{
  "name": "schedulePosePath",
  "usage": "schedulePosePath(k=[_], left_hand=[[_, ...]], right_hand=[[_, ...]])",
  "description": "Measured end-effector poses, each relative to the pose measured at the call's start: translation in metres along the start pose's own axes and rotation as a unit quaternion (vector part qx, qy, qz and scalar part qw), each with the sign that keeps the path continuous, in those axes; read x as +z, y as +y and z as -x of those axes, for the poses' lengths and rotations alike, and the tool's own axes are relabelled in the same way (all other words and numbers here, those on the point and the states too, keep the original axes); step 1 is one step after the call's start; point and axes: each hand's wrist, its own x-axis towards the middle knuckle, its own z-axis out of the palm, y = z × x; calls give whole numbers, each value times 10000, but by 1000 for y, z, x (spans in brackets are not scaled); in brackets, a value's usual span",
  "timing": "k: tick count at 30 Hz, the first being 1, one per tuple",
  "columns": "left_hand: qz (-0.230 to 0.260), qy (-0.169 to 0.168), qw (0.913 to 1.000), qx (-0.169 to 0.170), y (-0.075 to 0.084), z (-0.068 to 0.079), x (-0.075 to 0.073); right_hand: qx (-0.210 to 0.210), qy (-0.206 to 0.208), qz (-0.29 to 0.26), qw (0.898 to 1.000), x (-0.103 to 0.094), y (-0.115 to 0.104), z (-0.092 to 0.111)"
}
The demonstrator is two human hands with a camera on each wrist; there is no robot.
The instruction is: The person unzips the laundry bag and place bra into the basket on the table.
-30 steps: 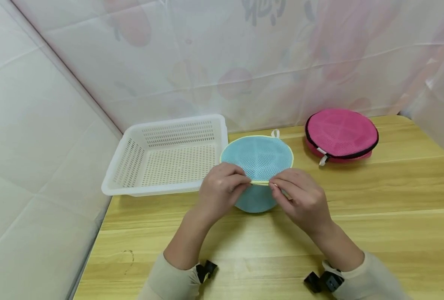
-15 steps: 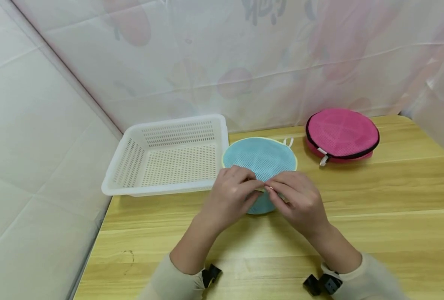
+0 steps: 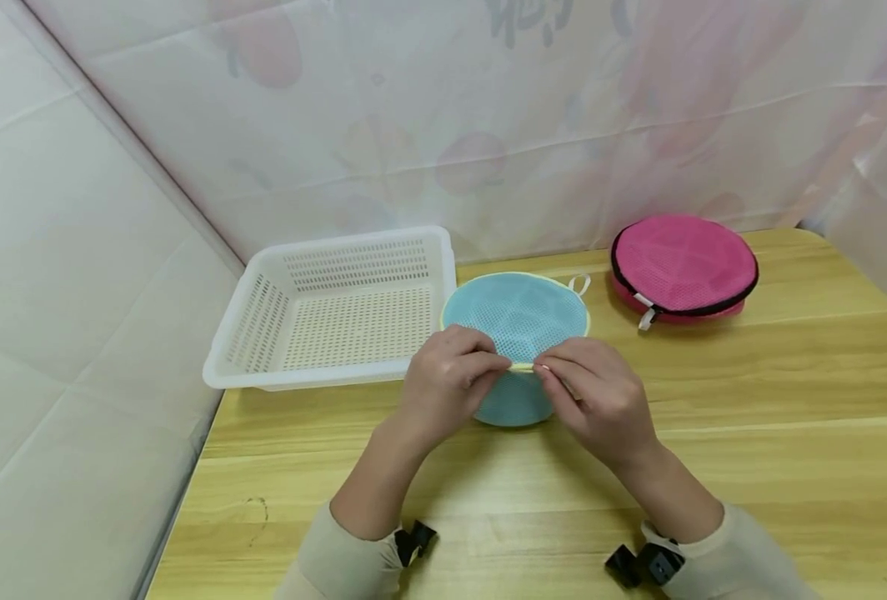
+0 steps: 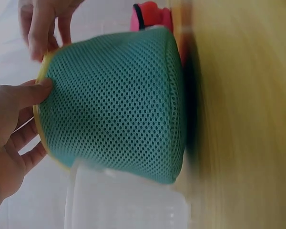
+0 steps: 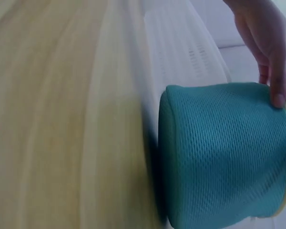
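Note:
A light-blue mesh laundry bag [image 3: 518, 308], drum-shaped with a yellow-edged round top and a white loop [image 3: 579, 284] at its back right, is in front of me. My left hand [image 3: 447, 379] pinches the yellow front edge between thumb and fingers. Just right of it, my right hand [image 3: 601, 396] pinches the same edge, leaving a short stretch between them. In the left wrist view, the left thumb lies on the mesh side [image 4: 105, 105] by the rim, other fingers behind it. The right wrist view has the left hand [image 5: 274, 52] on the rim; my right hand is hidden there.
A white plastic basket [image 3: 338, 375] with slotted walls stands left of the bag, against its side. A pink round mesh bag [image 3: 684, 267] with black trim lies at the back right. Wooden table [image 3: 789, 467] surrounds them; a printed cloth [image 3: 413, 125] hangs behind.
My left hand slid right along the edge until it met the right hand, then moved back left. The bag's white loop has shifted right; the right hand has barely moved.

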Motion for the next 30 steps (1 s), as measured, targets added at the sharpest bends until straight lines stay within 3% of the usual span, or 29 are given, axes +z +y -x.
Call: schedulePosePath(k=[4,10,18,23,30], left_hand=[[135,42,9995,-299,-10,3,-6],[89,-186,9975,-671,-17,5,-12],[-329,-372,9985,227,6,-1,0],[-463,-327,9982,207,13,-2,7],[-199,-134,9995,188,2,-1,2]], right_hand=[[153,107,34,9998,-3,2,-1],[255,-10,55,9997,-4,3,0],[-14,-178,84,9998,-1,-2,3],[-143,-265,117,9995,0,-6,2],[-139,-270,211,9993,-4,-2,-2]])
